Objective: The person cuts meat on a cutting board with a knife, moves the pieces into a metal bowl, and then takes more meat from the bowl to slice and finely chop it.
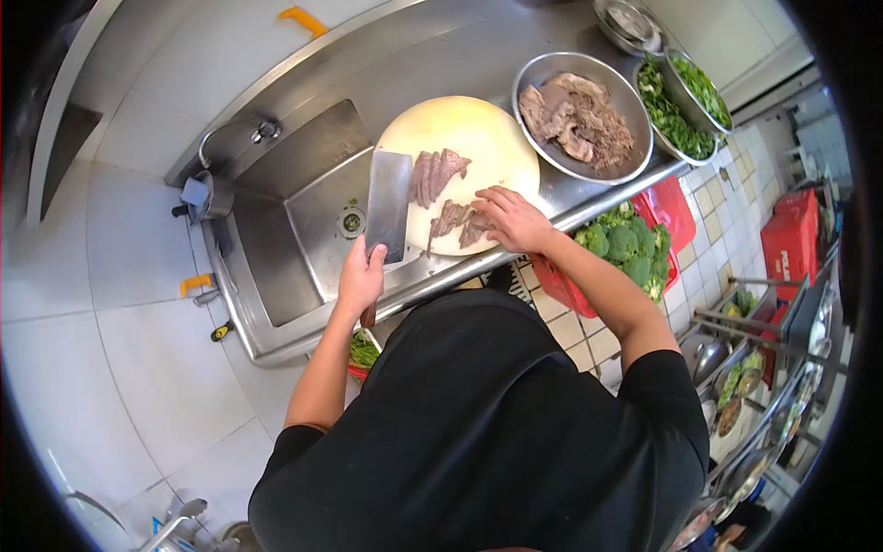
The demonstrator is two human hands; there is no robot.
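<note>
My left hand (361, 276) is closed around a cleaver (391, 204). Its broad blade points away from me over the left edge of the round cutting board (441, 124), and the wooden handle's end shows below my fist. On the board lies a row of sliced cooked meat (435, 177). Nearer to me is a smaller group of meat slices (449, 221). My right hand (512, 221) rests over the right end of this group, fingers stretched out and touching the slices. Its fingertips partly cover the meat.
The board spans the edge of a steel sink (276, 248). To its right stands a metal bowl (584, 170) of cooked meat, then containers of leafy greens (676, 120). Below the counter, broccoli (630, 244) sits in a red basket. Shelves with food line the right side.
</note>
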